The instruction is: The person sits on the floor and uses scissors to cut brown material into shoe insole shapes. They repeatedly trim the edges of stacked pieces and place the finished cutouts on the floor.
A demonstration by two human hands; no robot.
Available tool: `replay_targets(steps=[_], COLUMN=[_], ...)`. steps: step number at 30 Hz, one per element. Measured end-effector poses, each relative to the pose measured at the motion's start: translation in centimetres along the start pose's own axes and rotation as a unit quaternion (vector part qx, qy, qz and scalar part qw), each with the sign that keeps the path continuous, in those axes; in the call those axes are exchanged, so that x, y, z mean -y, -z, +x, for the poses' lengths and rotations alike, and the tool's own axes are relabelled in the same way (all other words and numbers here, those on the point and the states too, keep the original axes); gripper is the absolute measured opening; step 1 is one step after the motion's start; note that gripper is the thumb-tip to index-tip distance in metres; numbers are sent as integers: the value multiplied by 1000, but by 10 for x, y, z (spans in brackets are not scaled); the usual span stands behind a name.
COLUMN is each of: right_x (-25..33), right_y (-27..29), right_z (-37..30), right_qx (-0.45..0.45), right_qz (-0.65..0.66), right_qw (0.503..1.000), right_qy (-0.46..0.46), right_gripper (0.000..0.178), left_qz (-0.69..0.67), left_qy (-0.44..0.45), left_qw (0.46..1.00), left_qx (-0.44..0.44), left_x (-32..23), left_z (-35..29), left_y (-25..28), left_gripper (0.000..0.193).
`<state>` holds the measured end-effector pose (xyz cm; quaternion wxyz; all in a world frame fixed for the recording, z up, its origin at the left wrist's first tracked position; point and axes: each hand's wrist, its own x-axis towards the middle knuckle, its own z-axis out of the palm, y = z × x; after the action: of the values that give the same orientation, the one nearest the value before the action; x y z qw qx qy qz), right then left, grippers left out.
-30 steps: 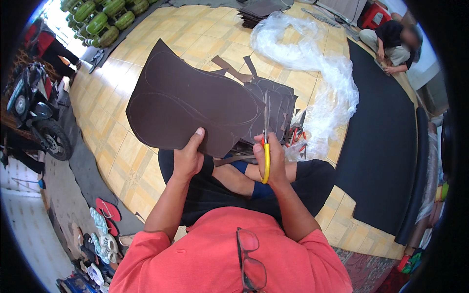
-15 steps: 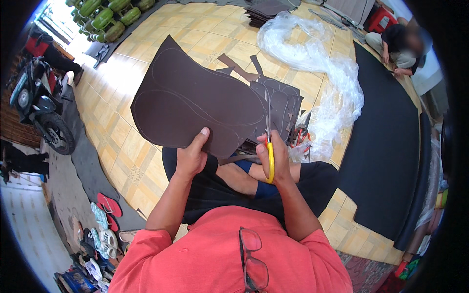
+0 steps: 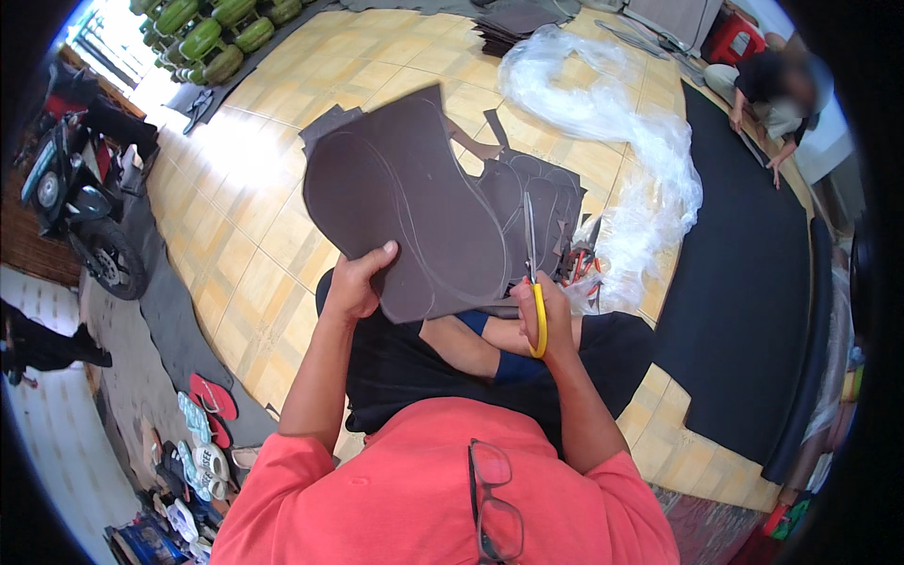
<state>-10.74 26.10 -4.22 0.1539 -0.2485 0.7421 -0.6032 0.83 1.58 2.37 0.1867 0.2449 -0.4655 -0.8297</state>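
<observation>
A dark brown sheet (image 3: 405, 188) with pale curved outlines drawn on it is held up above my crossed legs. My left hand (image 3: 358, 284) grips its lower left edge, thumb on top and fingers hidden beneath. My right hand (image 3: 556, 315) is closed around the yellow handles of a pair of scissors (image 3: 540, 330). Their blades point away from me, just right of the sheet's edge and apart from it, looking nearly closed. Behind the blades lies a pile of brown cut pieces (image 3: 551, 188) and offcuts on the tiled floor.
Red-handled tools (image 3: 584, 262) lie beside the pile. Crumpled clear plastic (image 3: 650, 188) and a long black sheet (image 3: 734, 282) stretch along the right, where another person (image 3: 777, 89) crouches. A dark stack (image 3: 508, 30) sits far off. Motorbike (image 3: 108, 250) and footwear (image 3: 202, 452) stand left.
The brown sheet has turned clockwise and tilted in my left hand. My right hand and the scissors have shifted slightly right and toward me. The crouching person's hands have moved along the black sheet.
</observation>
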Motion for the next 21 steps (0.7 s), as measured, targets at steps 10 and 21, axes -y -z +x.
replay_targets(steps=[10,21], right_x=[25,32], right_y=[10,25], right_z=[17,14], right_qx=[-12,39], right_qz=[-56,-64], right_qw=[994,992], right_qy=[88,100], right_gripper=[27,27], left_qz=[124,172], left_qy=[155,192], left_qw=[978,964], left_qx=[58,65], left_x=[11,0], left_z=[-17,-13], left_y=[9,19], left_gripper=[59,59])
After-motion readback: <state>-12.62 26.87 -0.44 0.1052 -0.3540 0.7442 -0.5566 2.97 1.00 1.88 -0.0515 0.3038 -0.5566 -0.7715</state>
